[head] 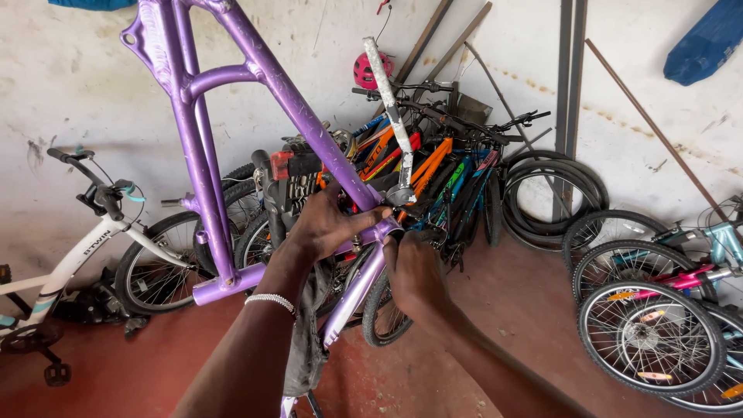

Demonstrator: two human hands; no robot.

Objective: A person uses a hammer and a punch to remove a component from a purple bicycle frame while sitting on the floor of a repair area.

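A bare purple bicycle frame [203, 147] stands up in front of me, scuffed along its tubes. My left hand [329, 220] wraps over the frame where the tubes join, a beaded bracelet on that wrist. My right hand [416, 275] presses against the same joint from the right, fingers curled at the tube's end. A worn whitish seat post or bar [391, 116] rises from that joint, tilted to the upper left. A grey rag [306, 340] hangs below my left forearm.
A white bicycle [85, 255] leans at the left. Several bicycles [433, 170] are stacked against the wall behind the frame, with loose tyres [553, 193] beside them. More wheels and bicycles [658, 317] crowd the right. The floor is red.
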